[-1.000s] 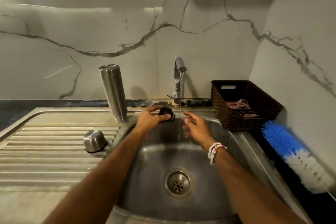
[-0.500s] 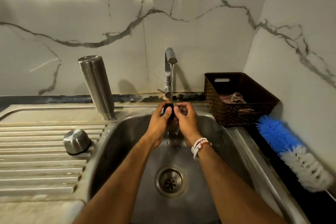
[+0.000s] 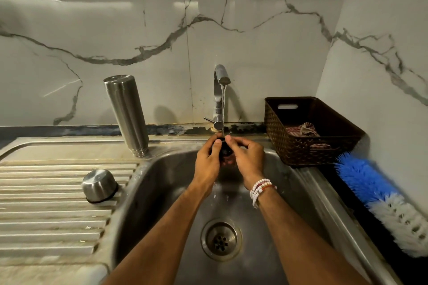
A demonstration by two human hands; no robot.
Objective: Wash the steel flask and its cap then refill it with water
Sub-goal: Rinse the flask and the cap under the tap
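Forearms bare. At right hand wrist: stacked bracelets, white and pink beads, one orange thread.

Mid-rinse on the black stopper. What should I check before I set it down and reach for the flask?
1. Tap running, stream landing on the black stopper: ok.
2. Left hand and right hand both grip the stopper: ok.
3. Stopper rinsed clean: cannot tell, fingers hide most of it.
4. Steel flask stands mouth down on the drainboard, apart from the hands: ok.
5. Steel cap rests mouth down on the drainboard: ok.
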